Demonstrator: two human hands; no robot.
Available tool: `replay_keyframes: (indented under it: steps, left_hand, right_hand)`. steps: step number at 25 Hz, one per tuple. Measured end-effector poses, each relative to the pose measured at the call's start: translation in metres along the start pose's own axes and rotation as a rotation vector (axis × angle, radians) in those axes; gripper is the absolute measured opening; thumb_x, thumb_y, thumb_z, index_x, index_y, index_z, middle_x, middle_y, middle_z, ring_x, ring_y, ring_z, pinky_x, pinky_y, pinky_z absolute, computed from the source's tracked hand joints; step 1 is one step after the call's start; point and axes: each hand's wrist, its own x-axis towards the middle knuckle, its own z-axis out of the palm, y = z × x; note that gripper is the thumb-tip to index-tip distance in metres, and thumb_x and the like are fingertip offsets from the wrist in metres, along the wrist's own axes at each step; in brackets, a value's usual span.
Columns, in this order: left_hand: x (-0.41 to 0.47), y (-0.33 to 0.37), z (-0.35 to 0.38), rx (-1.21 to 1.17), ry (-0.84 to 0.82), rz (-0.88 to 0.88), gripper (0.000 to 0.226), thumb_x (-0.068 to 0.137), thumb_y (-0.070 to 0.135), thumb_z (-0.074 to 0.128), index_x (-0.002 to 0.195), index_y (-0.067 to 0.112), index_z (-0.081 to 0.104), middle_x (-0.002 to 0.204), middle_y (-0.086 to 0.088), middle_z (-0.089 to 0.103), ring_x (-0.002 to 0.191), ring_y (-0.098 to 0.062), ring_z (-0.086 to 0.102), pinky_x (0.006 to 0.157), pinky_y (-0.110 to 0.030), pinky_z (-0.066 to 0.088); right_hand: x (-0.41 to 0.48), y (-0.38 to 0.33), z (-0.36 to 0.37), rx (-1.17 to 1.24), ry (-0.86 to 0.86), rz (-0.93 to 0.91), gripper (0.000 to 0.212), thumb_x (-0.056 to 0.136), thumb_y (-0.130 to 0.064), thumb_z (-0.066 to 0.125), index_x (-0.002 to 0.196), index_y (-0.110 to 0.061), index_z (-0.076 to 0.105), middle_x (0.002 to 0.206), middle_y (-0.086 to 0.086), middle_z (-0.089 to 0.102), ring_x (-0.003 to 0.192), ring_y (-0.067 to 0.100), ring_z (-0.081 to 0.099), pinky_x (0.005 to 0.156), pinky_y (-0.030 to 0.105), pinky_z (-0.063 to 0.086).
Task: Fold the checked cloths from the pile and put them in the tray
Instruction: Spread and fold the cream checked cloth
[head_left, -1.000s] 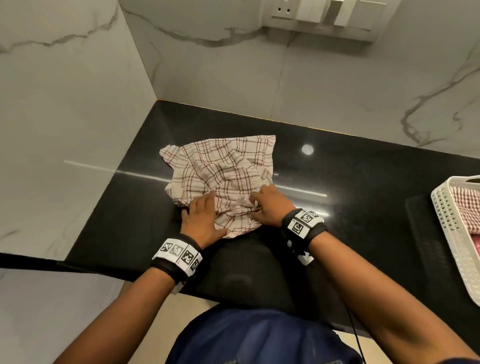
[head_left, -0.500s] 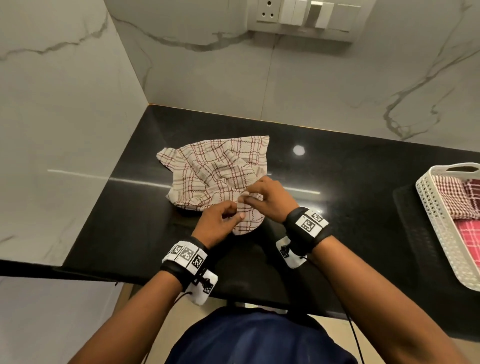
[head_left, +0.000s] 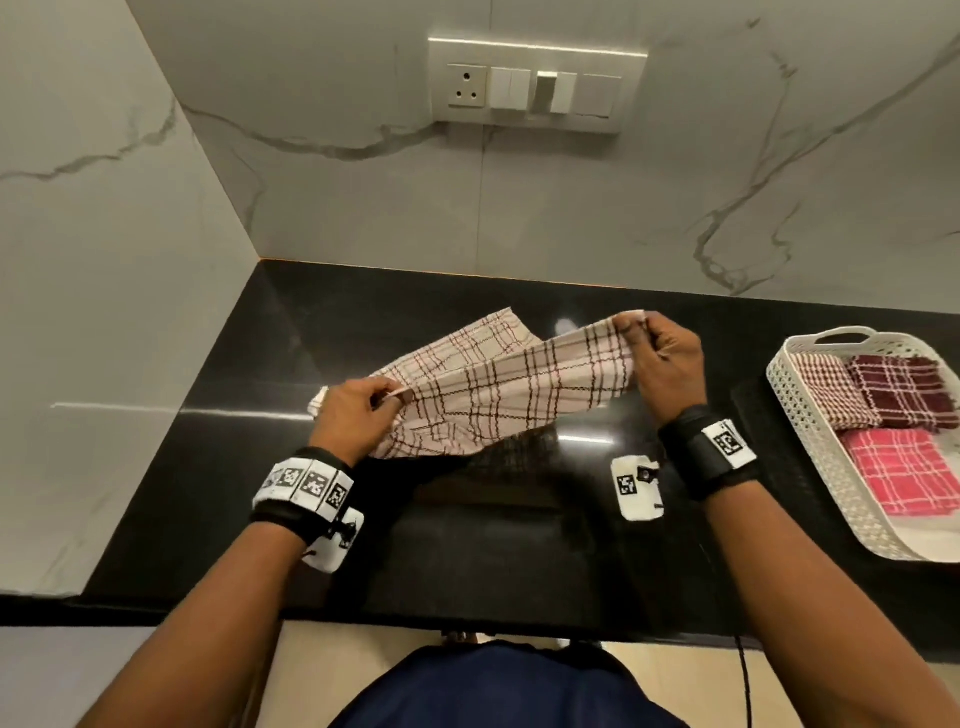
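Note:
A cream cloth with dark red and brown checks (head_left: 498, 389) hangs stretched above the black counter (head_left: 519, 545). My left hand (head_left: 356, 415) pinches its left corner, low and near me. My right hand (head_left: 662, 364) grips the opposite corner, higher and farther right. The cloth sags between them, and its far part trails toward the counter behind. At the right edge stands a white perforated tray (head_left: 810, 447) holding three folded checked cloths: a red-and-white one, a maroon one (head_left: 904, 389) and a pink one (head_left: 904, 470).
Marble walls close off the counter at the back and on the left. A switch plate with a socket (head_left: 535, 85) sits on the back wall. The counter's front edge runs just before my body. Both wrists wear black bands with printed markers.
The cloth lay crumpled on the counter under both hands. My hands have taken two corners, lifted it and drawn apart, stretching it out. The view has tilted up and the tray shows more fully.

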Motion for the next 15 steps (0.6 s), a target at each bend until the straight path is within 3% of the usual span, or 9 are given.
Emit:
replay_keyframes:
  steps: [3, 5, 7, 9, 10, 12, 14, 15]
  left_hand:
    - [0.004, 0.021, -0.018, 0.079, -0.082, 0.127, 0.013, 0.094, 0.026, 0.062, 0.097, 0.021, 0.073, 0.084, 0.002, 0.073, 0.080, -0.016, 0.066, 0.092, -0.037, 0.050]
    - [0.001, 0.039, -0.040, -0.053, -0.245, 0.263, 0.015, 0.096, 0.030, 0.058, 0.093, 0.023, 0.071, 0.078, 0.002, 0.069, 0.073, -0.018, 0.065, 0.075, -0.041, 0.056]
    - [0.016, 0.061, -0.065, -0.128, -0.350, 0.362, 0.023, 0.093, 0.047, 0.057, 0.091, 0.028, 0.069, 0.076, 0.002, 0.068, 0.065, -0.013, 0.065, 0.057, -0.028, 0.054]
    - [0.059, 0.092, -0.075, -0.014, -0.334, 0.423, 0.033, 0.088, 0.060, 0.056, 0.091, 0.030, 0.070, 0.077, 0.007, 0.069, 0.068, -0.009, 0.066, 0.057, -0.020, 0.051]
    - [0.091, 0.105, -0.071, 0.084, -0.295, 0.426, 0.036, 0.087, 0.061, 0.058, 0.093, 0.028, 0.072, 0.080, 0.008, 0.071, 0.072, -0.009, 0.066, 0.062, -0.024, 0.052]
    - [0.147, 0.126, -0.048, 0.331, -0.224, 0.346, 0.033, 0.091, 0.049, 0.060, 0.109, 0.023, 0.070, 0.105, 0.000, 0.071, 0.094, -0.019, 0.064, 0.082, -0.033, 0.050]
    - [0.174, 0.127, -0.010, 0.540, -0.143, 0.262, 0.043, 0.095, 0.039, 0.057, 0.135, 0.022, 0.053, 0.136, -0.008, 0.056, 0.123, -0.029, 0.051, 0.105, -0.043, 0.040]
    - [0.173, 0.118, 0.011, 0.527, -0.099, 0.248, 0.050, 0.096, 0.037, 0.056, 0.142, 0.022, 0.044, 0.144, -0.010, 0.047, 0.131, -0.031, 0.043, 0.110, -0.046, 0.034]
  right_hand:
    - [-0.026, 0.013, -0.022, -0.051, -0.040, 0.132, 0.017, 0.100, -0.021, 0.056, 0.098, -0.011, 0.070, 0.087, 0.010, 0.069, 0.071, 0.007, 0.059, 0.062, 0.019, 0.048]
    - [-0.039, 0.014, -0.050, -0.071, -0.054, 0.159, 0.019, 0.100, -0.027, 0.057, 0.097, -0.015, 0.071, 0.085, 0.002, 0.071, 0.072, 0.004, 0.062, 0.061, 0.016, 0.050]
    - [-0.028, 0.004, -0.078, -0.061, -0.072, 0.154, 0.021, 0.098, -0.037, 0.058, 0.095, -0.022, 0.073, 0.082, -0.003, 0.072, 0.071, 0.000, 0.065, 0.059, 0.012, 0.050]
    - [0.012, -0.001, -0.091, -0.084, -0.020, 0.138, 0.027, 0.096, -0.043, 0.059, 0.090, -0.020, 0.073, 0.074, -0.001, 0.071, 0.064, -0.003, 0.061, 0.055, 0.009, 0.046]
    - [0.040, 0.004, -0.091, -0.130, 0.020, 0.142, 0.031, 0.096, -0.040, 0.061, 0.087, -0.013, 0.073, 0.072, 0.005, 0.070, 0.064, -0.001, 0.057, 0.055, 0.014, 0.045]
    - [0.092, 0.021, -0.081, -0.238, 0.040, 0.213, 0.036, 0.098, -0.031, 0.061, 0.093, 0.003, 0.070, 0.089, 0.027, 0.070, 0.078, 0.013, 0.057, 0.065, 0.031, 0.045]
    - [0.114, 0.045, -0.067, -0.352, 0.044, 0.348, 0.041, 0.097, -0.030, 0.062, 0.117, 0.006, 0.063, 0.116, 0.029, 0.066, 0.105, 0.026, 0.063, 0.088, 0.036, 0.047]
    - [0.110, 0.058, -0.060, -0.418, 0.029, 0.383, 0.052, 0.096, -0.033, 0.063, 0.133, 0.003, 0.054, 0.132, 0.026, 0.059, 0.122, 0.032, 0.056, 0.100, 0.037, 0.043]
